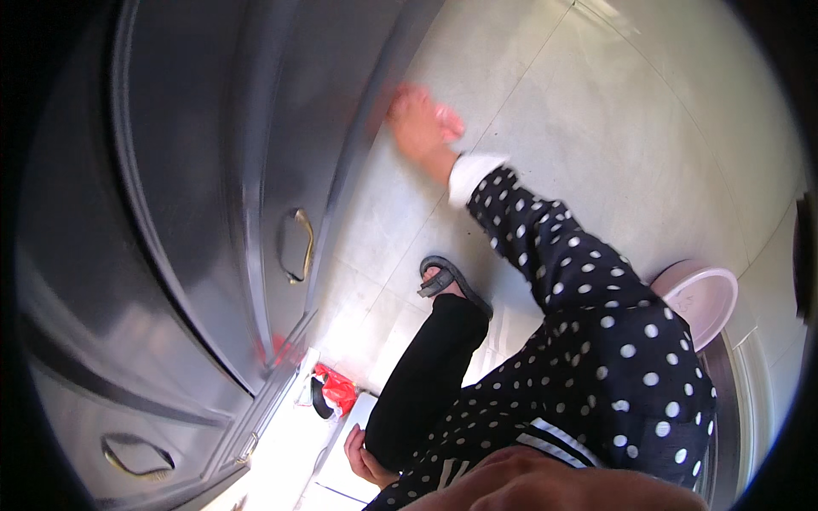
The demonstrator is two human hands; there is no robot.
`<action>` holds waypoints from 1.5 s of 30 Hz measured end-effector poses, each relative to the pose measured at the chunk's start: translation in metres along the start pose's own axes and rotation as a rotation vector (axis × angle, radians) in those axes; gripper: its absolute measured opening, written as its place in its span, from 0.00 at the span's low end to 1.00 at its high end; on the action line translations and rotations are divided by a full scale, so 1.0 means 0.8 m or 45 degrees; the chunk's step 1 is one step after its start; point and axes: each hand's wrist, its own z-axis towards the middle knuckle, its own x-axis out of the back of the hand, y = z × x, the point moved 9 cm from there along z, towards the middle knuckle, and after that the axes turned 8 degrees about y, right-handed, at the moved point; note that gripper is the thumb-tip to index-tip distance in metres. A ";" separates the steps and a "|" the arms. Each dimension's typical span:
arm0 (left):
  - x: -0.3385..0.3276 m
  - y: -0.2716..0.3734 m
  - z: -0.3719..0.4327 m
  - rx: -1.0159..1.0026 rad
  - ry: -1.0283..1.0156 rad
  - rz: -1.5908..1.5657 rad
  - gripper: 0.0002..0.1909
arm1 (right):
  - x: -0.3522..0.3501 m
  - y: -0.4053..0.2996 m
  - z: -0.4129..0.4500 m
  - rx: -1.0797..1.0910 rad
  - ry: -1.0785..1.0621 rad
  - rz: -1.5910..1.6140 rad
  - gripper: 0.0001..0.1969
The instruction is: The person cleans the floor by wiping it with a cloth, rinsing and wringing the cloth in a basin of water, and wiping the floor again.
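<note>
My right hand (418,131) reaches out at the upper middle, beside the edge of a glossy dark cabinet door (326,121). Bunched in its fingers is a pink cloth (451,122); motion blurs both, and whether the cloth touches the door cannot be made out. Low in the view, my left hand (369,457) rests against my bent leg in black trousers (425,364). Its fingers are partly curled, and part of the hand is hidden. A curved brass handle (301,246) is fixed to the door near my right hand.
More dark panels with another brass handle (137,457) lie at the lower left. A red plastic bag (337,388) sits on the floor near my left hand. My sandalled foot (447,281) stands on pale tiles (594,108). Behind my right elbow is a pink basin (703,300).
</note>
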 end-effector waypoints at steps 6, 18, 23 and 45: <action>-0.007 -0.013 0.001 -0.040 0.007 -0.085 0.23 | 0.000 -0.079 -0.071 0.341 -0.178 0.500 0.10; 0.005 -0.044 -0.003 -0.015 0.010 -0.195 0.26 | 0.199 0.287 0.041 -0.303 0.431 -0.290 0.23; -0.005 -0.019 0.012 -0.053 0.022 -0.140 0.25 | 0.052 0.023 -0.097 0.077 0.003 0.039 0.24; 0.027 -0.047 -0.033 0.214 0.154 -0.056 0.23 | -0.018 -0.032 -0.034 0.010 0.028 -0.112 0.16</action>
